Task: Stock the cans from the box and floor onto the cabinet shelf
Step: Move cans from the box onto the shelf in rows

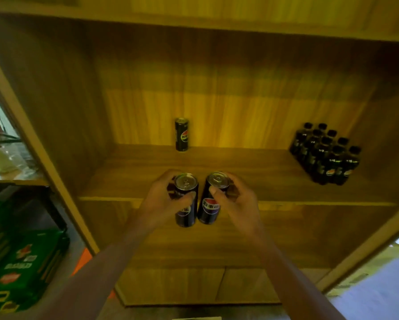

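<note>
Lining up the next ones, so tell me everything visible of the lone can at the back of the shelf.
The lone can is slim, tall and dark, seemingly metal, with a lighter top rim and a round red, white and blue logo facing forward. It stands upright on the wooden shelf by the back panel, left of centre; contact with the panel is unclear.

Small shop or stockroom: wooden cabinet (55,93) whose shelf (251,179) carries a lone soda can (182,134) and a wrapped pack of dark bottles (325,155); green drink cartons (25,266) stacked at left.
</note>
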`<action>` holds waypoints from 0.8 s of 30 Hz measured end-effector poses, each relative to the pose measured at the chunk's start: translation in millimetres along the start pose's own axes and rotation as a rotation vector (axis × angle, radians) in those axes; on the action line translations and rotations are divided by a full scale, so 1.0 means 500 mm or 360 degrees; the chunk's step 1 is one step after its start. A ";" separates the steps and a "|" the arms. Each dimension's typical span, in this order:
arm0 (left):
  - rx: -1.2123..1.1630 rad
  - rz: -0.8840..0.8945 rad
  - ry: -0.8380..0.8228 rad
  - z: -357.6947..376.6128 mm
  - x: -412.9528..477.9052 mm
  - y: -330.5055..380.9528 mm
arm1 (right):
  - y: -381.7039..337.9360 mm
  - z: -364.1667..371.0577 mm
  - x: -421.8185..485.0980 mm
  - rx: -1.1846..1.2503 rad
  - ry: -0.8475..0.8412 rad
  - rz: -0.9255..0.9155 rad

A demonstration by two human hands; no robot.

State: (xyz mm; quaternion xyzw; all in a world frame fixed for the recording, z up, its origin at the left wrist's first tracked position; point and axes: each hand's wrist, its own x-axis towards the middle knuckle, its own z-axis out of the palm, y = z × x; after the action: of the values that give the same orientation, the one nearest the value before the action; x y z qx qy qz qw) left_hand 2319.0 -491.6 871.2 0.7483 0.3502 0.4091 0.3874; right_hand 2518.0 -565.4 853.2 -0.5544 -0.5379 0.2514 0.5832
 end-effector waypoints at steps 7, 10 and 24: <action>0.0039 -0.0036 0.0161 0.002 0.137 -0.035 | 0.038 0.028 0.160 0.0020 -0.0094 -0.0036; 0.0047 -0.0069 0.0202 0.004 0.166 -0.067 | 0.072 0.047 0.191 -0.0038 -0.0125 -0.0014; -0.0001 -0.0126 0.0147 -0.008 0.212 -0.134 | 0.120 0.089 0.222 -0.0007 -0.0104 0.0000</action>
State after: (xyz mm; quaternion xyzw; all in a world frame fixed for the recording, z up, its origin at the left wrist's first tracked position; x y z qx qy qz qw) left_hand 2346.0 -370.8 851.0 0.7140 0.3970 0.4276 0.3870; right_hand 2528.5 -434.5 828.2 -0.5473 -0.5570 0.2682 0.5642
